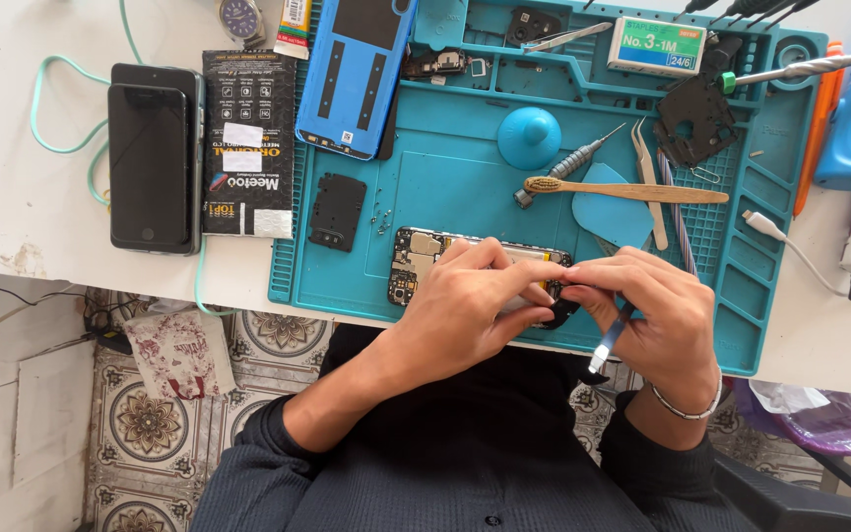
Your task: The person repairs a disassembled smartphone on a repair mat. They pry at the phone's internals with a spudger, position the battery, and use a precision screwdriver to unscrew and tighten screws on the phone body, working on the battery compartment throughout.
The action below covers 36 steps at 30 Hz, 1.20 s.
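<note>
head view: the opened phone point(425, 261) lies flat on the teal work mat point(445, 187), its long axis running left to right across the near edge of the mat, circuit side up. its left end sticks out bare beyond the left hand point(465, 305); its right end is hidden under both hands. the left hand lies over the middle of the phone, fingers stretched rightward along the phone's length, thumb and forefinger pinched narrow near the phone's right end. the right hand point(657, 315) comes in from the other side, fingertips meeting those of the left hand right at that end, closed down on a small dark part point(561, 307) that sits at the phone's lower right corner; whether the part is attached to the phone or loose i cannot tell. tucked in the right hand too is a thin flat pry tool point(608, 340), its pale tip pointing down and toward the person's body, away from the phone. so both hands are on the phone, the right one nearer the dark part, the left one bracing from the phone's middle.

just beyond the hands, farther up the mat, lie a wooden-handled brush point(632, 192), a blue pick point(608, 212), tweezers point(650, 187) and a screwdriver point(568, 163). to the left of the left hand, well apart, rests a small black cover plate point(335, 210).
</note>
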Each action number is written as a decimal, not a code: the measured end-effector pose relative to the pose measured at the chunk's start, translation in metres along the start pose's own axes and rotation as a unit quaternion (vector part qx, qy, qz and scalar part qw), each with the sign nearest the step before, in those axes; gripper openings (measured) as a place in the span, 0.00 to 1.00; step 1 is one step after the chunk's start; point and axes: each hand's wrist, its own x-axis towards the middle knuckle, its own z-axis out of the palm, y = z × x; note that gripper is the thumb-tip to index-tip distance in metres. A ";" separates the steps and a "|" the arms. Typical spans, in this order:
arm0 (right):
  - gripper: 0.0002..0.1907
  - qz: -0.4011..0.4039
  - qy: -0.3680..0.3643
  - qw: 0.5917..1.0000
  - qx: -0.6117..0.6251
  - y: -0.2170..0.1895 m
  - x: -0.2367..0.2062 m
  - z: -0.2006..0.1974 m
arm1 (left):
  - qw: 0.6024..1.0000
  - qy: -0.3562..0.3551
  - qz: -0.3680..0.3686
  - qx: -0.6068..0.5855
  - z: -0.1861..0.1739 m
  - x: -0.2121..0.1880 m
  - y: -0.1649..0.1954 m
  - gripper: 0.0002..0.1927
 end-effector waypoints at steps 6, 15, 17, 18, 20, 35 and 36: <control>0.18 0.019 -0.046 0.999 -0.008 0.001 0.001 -0.001 | 1.000 0.002 -0.013 -0.025 -0.003 0.001 0.000 0.28; 0.21 0.049 -0.047 0.997 -0.041 -0.003 0.004 0.001 | 0.999 -0.009 0.000 0.033 -0.010 0.003 0.006 0.36; 0.23 0.066 -0.059 0.995 -0.045 -0.004 0.005 0.001 | 0.999 -0.008 0.001 0.045 -0.010 0.003 0.007 0.35; 0.22 0.045 -0.057 0.996 -0.045 -0.004 0.006 0.001 | 0.998 -0.008 0.002 0.054 -0.010 0.003 0.007 0.34; 0.21 0.003 -0.051 0.998 -0.046 -0.004 0.008 0.000 | 0.997 -0.013 0.002 0.071 -0.010 0.003 0.008 0.34; 0.20 0.061 -0.024 0.994 -0.093 -0.004 0.008 -0.002 | 0.984 -0.010 0.012 0.175 0.002 0.004 0.015 0.31; 0.20 0.060 -0.022 0.993 -0.098 -0.004 0.007 -0.002 | 0.985 -0.011 0.009 0.173 0.002 0.005 0.015 0.31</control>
